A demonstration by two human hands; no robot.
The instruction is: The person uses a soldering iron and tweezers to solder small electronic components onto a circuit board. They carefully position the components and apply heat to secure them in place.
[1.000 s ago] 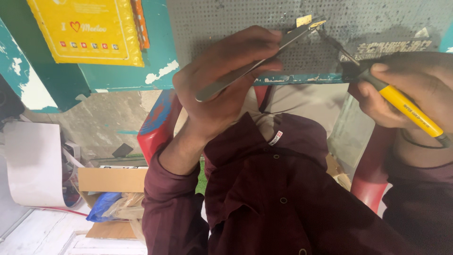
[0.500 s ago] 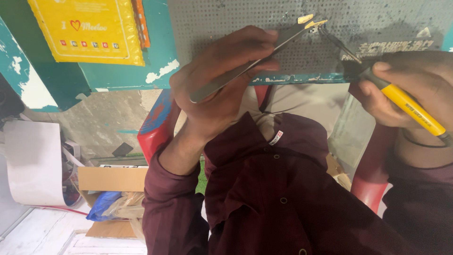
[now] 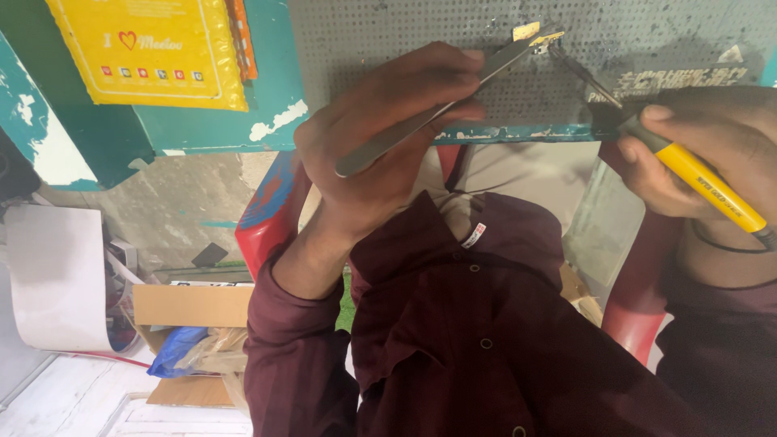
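My left hand (image 3: 388, 137) grips long metal tweezers (image 3: 429, 121). Their tips pinch a small yellowish piece (image 3: 528, 31) on the grey perforated mat (image 3: 388, 32). My right hand (image 3: 712, 154) holds a soldering iron with a yellow handle (image 3: 708, 186). Its thin dark tip (image 3: 566, 58) points at the tweezers' tips and sits right beside the small piece. Both hands rest at the mat's near edge, above my maroon shirt (image 3: 486, 340).
The mat lies on a teal table (image 3: 210, 121) with chipped paint. A yellow padded envelope (image 3: 154, 48) lies at the left on the table. Below are red chair parts (image 3: 267, 210), a cardboard box (image 3: 190, 307), a blue bag (image 3: 174, 360) and white sheet material (image 3: 57, 275).
Both hands keep their tools at the same spot on the mat; only a slight wobble of the tweezers' tips shows.
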